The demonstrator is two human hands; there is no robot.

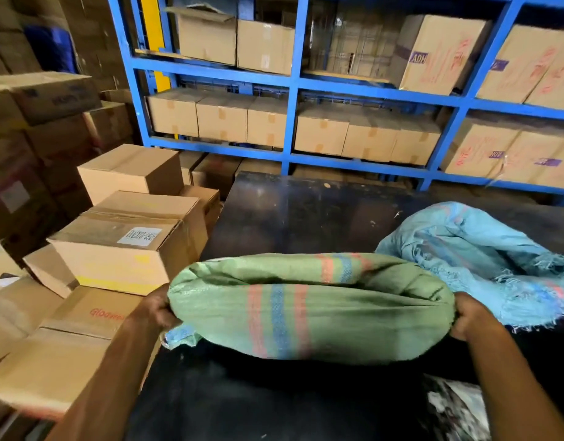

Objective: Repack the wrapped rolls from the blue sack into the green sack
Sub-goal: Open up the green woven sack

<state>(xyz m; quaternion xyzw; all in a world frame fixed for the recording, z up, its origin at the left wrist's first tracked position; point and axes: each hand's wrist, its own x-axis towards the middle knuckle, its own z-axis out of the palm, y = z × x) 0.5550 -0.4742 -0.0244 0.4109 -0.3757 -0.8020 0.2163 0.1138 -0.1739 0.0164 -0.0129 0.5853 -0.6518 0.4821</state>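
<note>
**A:** Green woven plastic fills the lower middle of the frame: the green sack (309, 308) lies on the dark table (306, 214), and both hands are on it.

**B:** Left hand (158, 310) is clenched on the sack's left edge, fingers curled into the fabric. Right hand (471, 316) does the same on the right edge. Both are closed tight on cloth, none spread.

**A:** And the sack's mouth faces up and away, its rim rolled over into a thick fold. Pink and blue stripes run down its front.

**B:** Anything inside?

**A:** Can't tell. The opening is a narrow dark slit between the folds, and no rolls show from up here.

**B:** Over to the right, the blue sack (484, 259) sits crumpled on the same table, just behind and beside the green one, touching it near the right hand. Its frayed mouth gapes toward the right edge of the frame.

**A:** Its inside is shadow too, so no rolls visible there either.

**B:** Left of the table, cartons (127, 246) are stacked in a loose heap, one with a white label on top.

**A:** And across the top of the frame, a blue rack (293, 87) carries rows of taped boxes, some with red scrawl on the upper right.

**B:** Lower right corner, something grey and mottled pokes in by the right forearm; too blurred to name.
</note>
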